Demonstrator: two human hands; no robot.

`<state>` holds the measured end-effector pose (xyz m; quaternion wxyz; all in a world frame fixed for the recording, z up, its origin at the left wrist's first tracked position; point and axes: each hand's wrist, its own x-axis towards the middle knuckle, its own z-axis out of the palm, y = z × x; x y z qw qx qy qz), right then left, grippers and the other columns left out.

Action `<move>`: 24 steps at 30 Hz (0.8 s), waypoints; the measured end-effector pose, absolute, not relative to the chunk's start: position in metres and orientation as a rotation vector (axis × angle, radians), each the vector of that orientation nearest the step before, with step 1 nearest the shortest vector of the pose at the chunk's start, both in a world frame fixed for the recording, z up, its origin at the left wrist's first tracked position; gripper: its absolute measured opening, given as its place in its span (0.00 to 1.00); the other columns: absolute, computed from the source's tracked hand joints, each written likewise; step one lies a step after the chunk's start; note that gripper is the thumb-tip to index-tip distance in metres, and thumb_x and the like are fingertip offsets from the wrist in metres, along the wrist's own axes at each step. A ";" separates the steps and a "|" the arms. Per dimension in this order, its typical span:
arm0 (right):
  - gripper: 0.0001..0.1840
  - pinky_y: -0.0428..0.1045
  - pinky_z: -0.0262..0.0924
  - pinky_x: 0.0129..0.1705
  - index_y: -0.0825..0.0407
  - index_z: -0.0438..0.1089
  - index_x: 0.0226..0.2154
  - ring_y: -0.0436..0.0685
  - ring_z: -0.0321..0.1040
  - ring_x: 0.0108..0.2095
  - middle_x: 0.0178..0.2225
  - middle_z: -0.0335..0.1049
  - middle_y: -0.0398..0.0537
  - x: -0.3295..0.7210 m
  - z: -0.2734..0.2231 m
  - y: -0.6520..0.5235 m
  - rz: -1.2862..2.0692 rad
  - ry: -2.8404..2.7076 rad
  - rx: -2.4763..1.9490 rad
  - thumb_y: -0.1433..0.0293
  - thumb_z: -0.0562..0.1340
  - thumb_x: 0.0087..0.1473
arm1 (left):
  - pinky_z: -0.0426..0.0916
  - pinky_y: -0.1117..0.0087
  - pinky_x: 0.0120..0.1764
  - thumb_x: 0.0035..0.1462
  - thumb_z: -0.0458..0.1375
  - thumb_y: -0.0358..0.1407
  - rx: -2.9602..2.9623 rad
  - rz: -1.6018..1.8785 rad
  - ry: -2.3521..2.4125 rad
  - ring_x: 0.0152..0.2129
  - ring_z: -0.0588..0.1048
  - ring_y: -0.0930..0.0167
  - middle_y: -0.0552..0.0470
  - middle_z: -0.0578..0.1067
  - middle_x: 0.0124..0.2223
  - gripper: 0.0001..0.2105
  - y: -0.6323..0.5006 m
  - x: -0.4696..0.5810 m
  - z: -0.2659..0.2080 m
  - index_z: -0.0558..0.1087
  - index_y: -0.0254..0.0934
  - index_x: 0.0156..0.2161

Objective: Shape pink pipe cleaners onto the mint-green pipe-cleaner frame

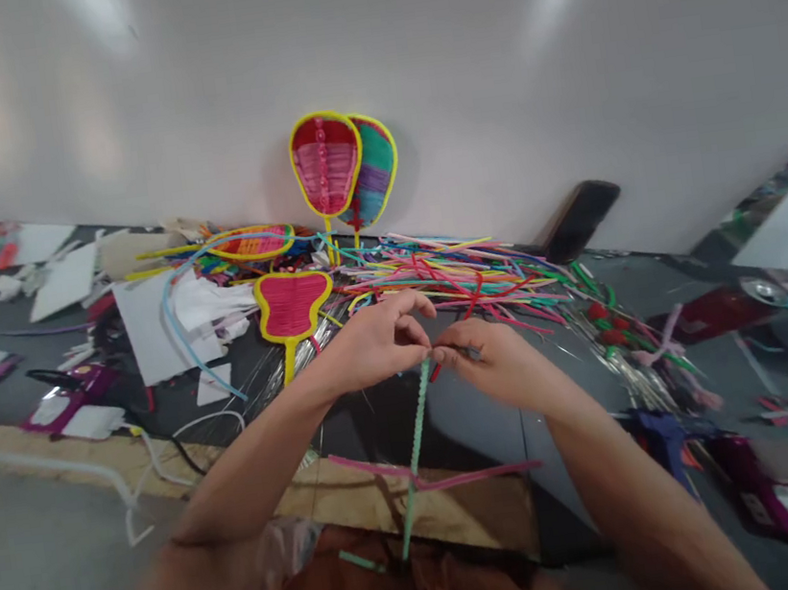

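Note:
My left hand (386, 342) and my right hand (494, 359) meet over the table with fingertips pinched together. Between them is the upper end of a light green twisted pipe cleaner (419, 414), which hangs down toward my lap. A pink pipe cleaner (468, 476) crosses the green one low down, its two ends spread left and right. By my right fingertips a short bit of red pipe cleaner (436, 372) shows; what holds it is hidden. Left of my hands lies a yellow-rimmed fan shape with a pink middle (290, 306).
Two finished fan shapes (327, 163) lean against the white partition (194, 99). Loose coloured pipe cleaners (449, 268) pile up behind my hands, with a dark phone (581, 217) propped beside them. A red can (730, 307) lies right; purple devices (74, 400) sit on both sides.

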<state>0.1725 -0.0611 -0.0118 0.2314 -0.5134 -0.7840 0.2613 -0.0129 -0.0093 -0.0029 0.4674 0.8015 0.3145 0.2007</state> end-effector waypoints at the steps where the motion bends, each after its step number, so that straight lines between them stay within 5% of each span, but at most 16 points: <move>1: 0.13 0.47 0.58 0.33 0.53 0.72 0.32 0.54 0.67 0.31 0.29 0.73 0.47 0.174 -0.012 -0.059 0.811 -2.133 -1.408 0.65 0.54 0.57 | 0.65 0.74 0.32 0.47 0.55 0.28 1.989 0.499 0.770 0.27 0.72 0.74 0.57 0.74 0.30 0.18 -0.010 -0.012 -0.003 0.62 0.38 0.45; 10: 0.16 0.44 0.47 0.23 0.56 0.70 0.26 0.47 0.53 0.21 0.20 0.61 0.39 0.189 -0.013 -0.050 1.083 -2.130 -1.389 0.62 0.54 0.54 | 0.67 0.72 0.33 0.47 0.52 0.23 2.228 0.520 0.813 0.27 0.72 0.75 0.50 0.68 0.41 0.25 -0.015 0.002 -0.001 0.60 0.35 0.53; 17: 0.17 0.43 0.47 0.24 0.56 0.69 0.23 0.47 0.50 0.21 0.19 0.56 0.39 0.193 -0.017 -0.048 1.083 -2.069 -1.282 0.62 0.55 0.53 | 0.67 0.66 0.42 0.49 0.53 0.24 2.422 0.573 0.804 0.38 0.71 0.68 0.47 0.70 0.44 0.23 -0.017 0.005 0.002 0.63 0.37 0.52; 24: 0.15 0.44 0.53 0.29 0.56 0.72 0.28 0.49 0.58 0.26 0.24 0.65 0.42 0.200 -0.017 -0.050 1.106 -1.944 -1.303 0.62 0.56 0.53 | 0.62 0.61 0.51 0.50 0.60 0.37 2.022 1.087 1.031 0.46 0.69 0.65 0.45 0.69 0.49 0.20 -0.013 -0.020 -0.012 0.65 0.37 0.49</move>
